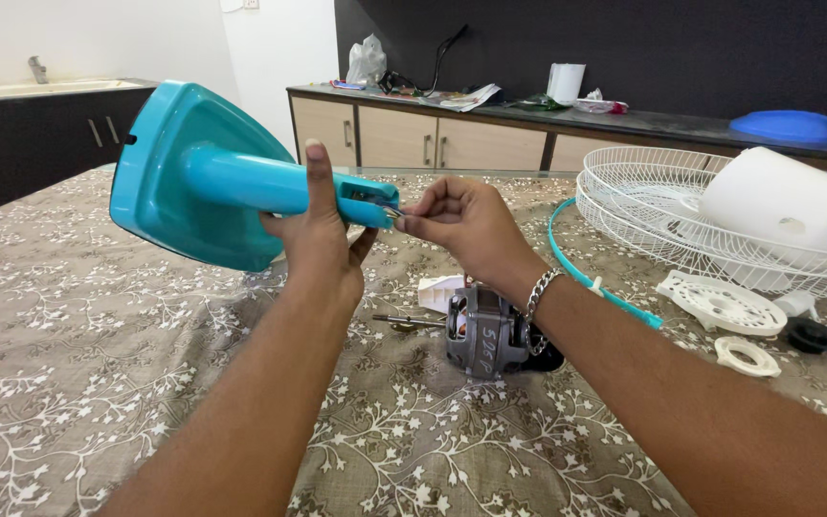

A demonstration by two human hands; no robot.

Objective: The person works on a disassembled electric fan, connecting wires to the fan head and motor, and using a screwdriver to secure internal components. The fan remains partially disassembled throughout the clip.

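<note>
Above the cloth-covered counter [98, 383] we hold the turquoise fan stand [203, 177] tilted in our left hand [323, 235], fingers wrapped round its neck, while our right hand [461, 225] pinches the wires [391, 211] at its open end, over the grey motor [480, 330].

White wall [98, 38], dark back wall [624, 48] — wooden cabinets [413, 139], black sink counter [40, 124].

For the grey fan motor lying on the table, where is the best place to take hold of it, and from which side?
Grip the grey fan motor around its blocky body, coming from above, fingers on its near and far faces. The body is wide and lies flat on the patterned tablecloth. The thin shaft sticking out leftward looks like a poor handle. The right hand's wrist bracelet hangs just above.
</note>
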